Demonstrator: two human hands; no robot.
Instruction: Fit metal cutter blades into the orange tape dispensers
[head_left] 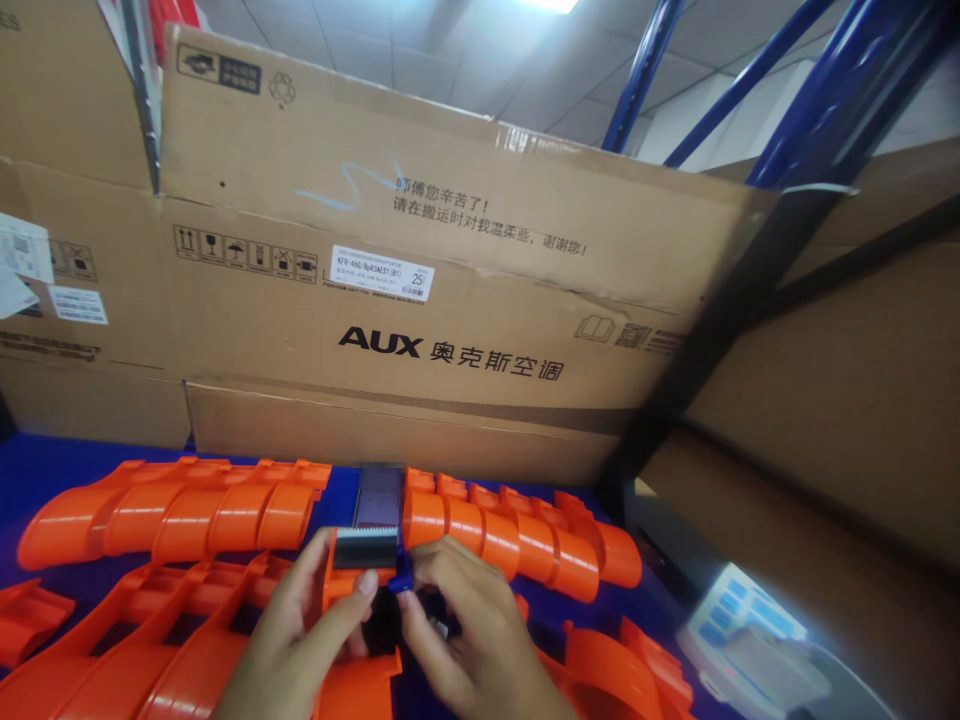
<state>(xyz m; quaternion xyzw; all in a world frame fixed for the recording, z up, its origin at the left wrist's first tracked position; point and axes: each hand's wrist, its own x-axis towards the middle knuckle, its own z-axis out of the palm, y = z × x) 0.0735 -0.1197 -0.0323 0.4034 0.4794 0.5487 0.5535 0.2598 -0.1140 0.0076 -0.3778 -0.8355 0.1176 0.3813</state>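
Note:
My left hand [300, 625] grips an orange plastic tape dispenser [342, 577], thumb across its front and fingers behind. Along the dispenser's top edge runs a silvery toothed cutting strip [367, 533], with a dark band below it. At its right side, my right hand [480, 625] pinches a small blue piece [402, 578] between thumb and fingers. The right fingers partly hide this piece, so how it joins the dispenser cannot be made out. Both hands are above the blue surface, among nested orange dispenser parts.
Rows of orange parts lie at back left [214, 515], back right [501, 530] and front left [180, 670] on the blue surface [30, 455]. A dark flat rectangular item [379, 497] stands between them. Behind are cardboard panels [480, 290], a dark rack post [697, 320] and, right, a pale device [757, 650].

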